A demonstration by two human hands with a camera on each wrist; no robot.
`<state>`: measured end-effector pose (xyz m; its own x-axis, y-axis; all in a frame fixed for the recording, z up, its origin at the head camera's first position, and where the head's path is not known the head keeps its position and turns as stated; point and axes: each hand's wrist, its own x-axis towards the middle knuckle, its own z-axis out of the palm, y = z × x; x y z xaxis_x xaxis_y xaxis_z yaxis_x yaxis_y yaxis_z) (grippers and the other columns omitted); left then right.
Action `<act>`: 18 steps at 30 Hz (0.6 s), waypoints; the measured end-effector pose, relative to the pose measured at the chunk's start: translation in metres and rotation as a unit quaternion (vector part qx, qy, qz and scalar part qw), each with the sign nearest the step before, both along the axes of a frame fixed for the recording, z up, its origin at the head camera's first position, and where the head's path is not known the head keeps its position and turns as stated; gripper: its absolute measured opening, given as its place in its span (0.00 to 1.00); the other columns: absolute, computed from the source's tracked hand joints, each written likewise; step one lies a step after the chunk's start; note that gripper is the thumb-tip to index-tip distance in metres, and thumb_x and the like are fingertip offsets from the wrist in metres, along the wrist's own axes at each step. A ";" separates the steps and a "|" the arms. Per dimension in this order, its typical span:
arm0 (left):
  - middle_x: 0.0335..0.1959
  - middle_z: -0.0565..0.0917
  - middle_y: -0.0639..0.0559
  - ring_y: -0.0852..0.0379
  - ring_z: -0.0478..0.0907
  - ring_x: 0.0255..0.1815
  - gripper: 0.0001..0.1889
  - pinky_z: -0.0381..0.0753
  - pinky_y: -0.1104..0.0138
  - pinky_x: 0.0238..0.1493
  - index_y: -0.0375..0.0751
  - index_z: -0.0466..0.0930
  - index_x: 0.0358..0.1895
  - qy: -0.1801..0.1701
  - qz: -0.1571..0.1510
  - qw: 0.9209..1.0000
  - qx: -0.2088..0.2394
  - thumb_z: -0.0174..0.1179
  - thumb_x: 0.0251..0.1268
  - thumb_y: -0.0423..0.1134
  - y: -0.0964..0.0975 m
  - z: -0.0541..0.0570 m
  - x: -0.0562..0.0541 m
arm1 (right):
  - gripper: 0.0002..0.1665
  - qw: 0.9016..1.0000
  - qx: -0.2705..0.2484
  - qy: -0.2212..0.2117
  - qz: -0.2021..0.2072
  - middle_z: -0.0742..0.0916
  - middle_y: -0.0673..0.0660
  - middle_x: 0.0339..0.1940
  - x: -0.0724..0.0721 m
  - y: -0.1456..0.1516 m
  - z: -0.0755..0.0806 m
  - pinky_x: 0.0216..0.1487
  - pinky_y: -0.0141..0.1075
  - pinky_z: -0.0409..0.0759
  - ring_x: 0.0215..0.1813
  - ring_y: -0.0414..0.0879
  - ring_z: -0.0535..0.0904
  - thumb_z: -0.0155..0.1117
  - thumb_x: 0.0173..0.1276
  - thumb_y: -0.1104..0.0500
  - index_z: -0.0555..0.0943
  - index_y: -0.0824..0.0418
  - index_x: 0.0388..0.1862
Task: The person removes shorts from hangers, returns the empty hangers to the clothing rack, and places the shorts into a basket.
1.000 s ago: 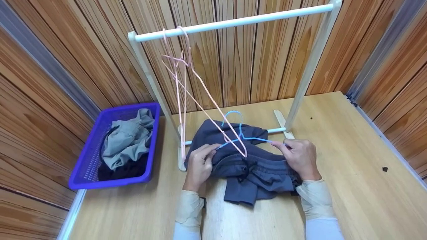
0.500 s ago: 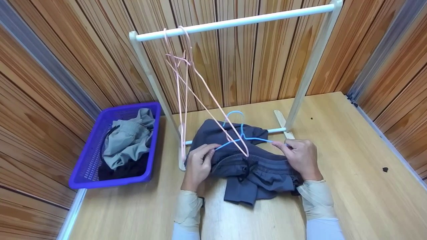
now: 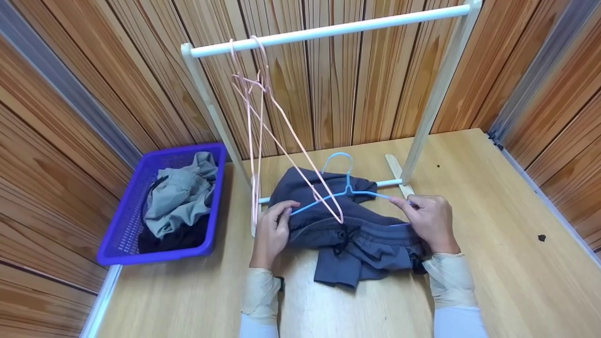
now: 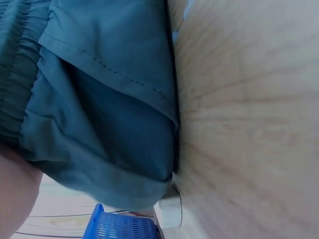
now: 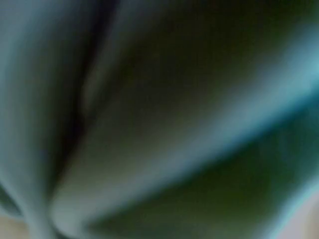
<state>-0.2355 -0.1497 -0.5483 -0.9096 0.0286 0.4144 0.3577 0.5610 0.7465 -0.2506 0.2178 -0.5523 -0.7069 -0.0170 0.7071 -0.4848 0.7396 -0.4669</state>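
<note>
A blue wire hanger point(image 3: 348, 182) lies over dark grey drawstring pants point(image 3: 380, 249), hook toward the rack. At the left end of its arm, my left hand point(image 3: 271, 232) pinches the wire, fingers at the waistband. My right hand point(image 3: 431, 224) grips the other end, thumb along the wire, fingers behind the waistband's right side. The drawstring hangs at the waistband's middle. In the left wrist view the pants' fabric point(image 4: 114, 94) bulges beside part of my hand. Blurred cloth folds fill the right wrist view, hiding the fingers there.
Pink hangers point(image 3: 257, 83) hang at the left of the rack's white bar point(image 3: 347, 30); one hangs down in front of the pants. A purple basket point(image 3: 155, 259) at left holds a grey garment point(image 3: 181, 192) and a black one point(image 3: 183, 238). Wood-patterned walls enclose the table.
The blue hanger has shifted right and slightly toward the rack. My left hand has moved left and my right hand a little right, so they stand farther apart. The pink hanger swung slightly.
</note>
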 end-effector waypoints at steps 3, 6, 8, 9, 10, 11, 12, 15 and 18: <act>0.51 0.93 0.49 0.48 0.89 0.57 0.12 0.83 0.50 0.65 0.45 0.90 0.50 -0.004 0.011 1.000 0.004 0.55 0.80 0.32 -0.002 0.001 0.002 | 0.35 1.000 -0.009 -0.015 0.007 0.62 0.42 0.11 0.001 0.003 0.002 0.25 0.23 0.42 0.18 0.28 0.51 0.84 0.58 0.58 0.65 0.52 0.07; 0.48 0.94 0.48 0.48 0.90 0.52 0.11 0.85 0.52 0.60 0.43 0.90 0.48 0.024 0.027 0.999 0.009 0.57 0.79 0.31 -0.005 0.001 0.002 | 0.34 0.999 -0.019 -0.035 0.019 0.63 0.42 0.11 0.002 0.005 0.004 0.22 0.24 0.44 0.17 0.28 0.52 0.83 0.60 0.59 0.67 0.52 0.07; 0.45 0.94 0.48 0.49 0.90 0.48 0.10 0.85 0.55 0.56 0.43 0.91 0.47 0.052 0.042 0.998 0.011 0.60 0.77 0.30 -0.007 0.000 0.001 | 0.33 0.998 -0.025 -0.054 0.026 0.63 0.41 0.11 0.002 0.006 0.006 0.21 0.25 0.45 0.17 0.28 0.52 0.82 0.61 0.58 0.68 0.51 0.07; 0.43 0.94 0.48 0.49 0.89 0.46 0.09 0.85 0.56 0.53 0.43 0.91 0.46 0.065 0.049 0.997 0.012 0.61 0.76 0.30 -0.008 0.000 0.001 | 0.33 0.997 -0.029 -0.061 0.027 0.63 0.41 0.11 0.003 0.007 0.006 0.20 0.25 0.46 0.16 0.28 0.52 0.82 0.62 0.58 0.68 0.51 0.07; 0.41 0.94 0.48 0.49 0.88 0.43 0.08 0.84 0.57 0.50 0.42 0.91 0.45 0.075 0.057 0.995 0.013 0.62 0.75 0.30 -0.009 -0.001 0.001 | 0.33 0.997 -0.034 -0.070 0.027 0.63 0.41 0.11 0.003 0.008 0.006 0.20 0.26 0.46 0.16 0.28 0.52 0.81 0.63 0.58 0.69 0.51 0.07; 0.40 0.94 0.48 0.49 0.87 0.40 0.08 0.83 0.58 0.48 0.43 0.91 0.44 0.079 0.065 0.995 0.015 0.62 0.75 0.30 -0.011 -0.001 0.000 | 0.33 0.996 -0.037 -0.079 0.026 0.63 0.41 0.11 0.003 0.009 0.007 0.20 0.26 0.47 0.16 0.28 0.53 0.81 0.64 0.58 0.69 0.51 0.07; 0.39 0.93 0.47 0.50 0.86 0.39 0.08 0.83 0.59 0.47 0.43 0.91 0.43 0.079 0.071 0.994 0.021 0.63 0.74 0.30 -0.012 -0.002 0.001 | 0.32 0.995 -0.042 -0.086 0.026 0.63 0.41 0.11 0.004 0.011 0.007 0.19 0.26 0.47 0.16 0.28 0.53 0.80 0.64 0.58 0.70 0.52 0.07; 0.38 0.93 0.47 0.50 0.85 0.39 0.08 0.82 0.61 0.46 0.44 0.92 0.42 0.050 0.087 0.994 0.041 0.63 0.75 0.31 -0.015 -0.002 0.002 | 0.31 0.993 -0.055 -0.103 0.027 0.64 0.40 0.10 0.005 0.015 0.007 0.18 0.27 0.47 0.15 0.28 0.54 0.80 0.64 0.59 0.72 0.55 0.07; 0.40 0.94 0.47 0.50 0.88 0.43 0.08 0.84 0.59 0.51 0.44 0.92 0.42 0.011 0.104 0.993 0.062 0.63 0.75 0.32 -0.019 -0.001 0.003 | 0.30 0.990 -0.061 -0.124 0.029 0.65 0.40 0.10 0.006 0.022 0.007 0.18 0.28 0.49 0.15 0.27 0.55 0.79 0.65 0.58 0.73 0.55 0.07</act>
<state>-0.2325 -0.1688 -0.5493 -0.8815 -0.2118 0.4219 0.2597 0.5288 0.8080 -0.2444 0.2395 -0.5452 -0.8589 0.0116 0.5120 -0.3851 0.6443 -0.6607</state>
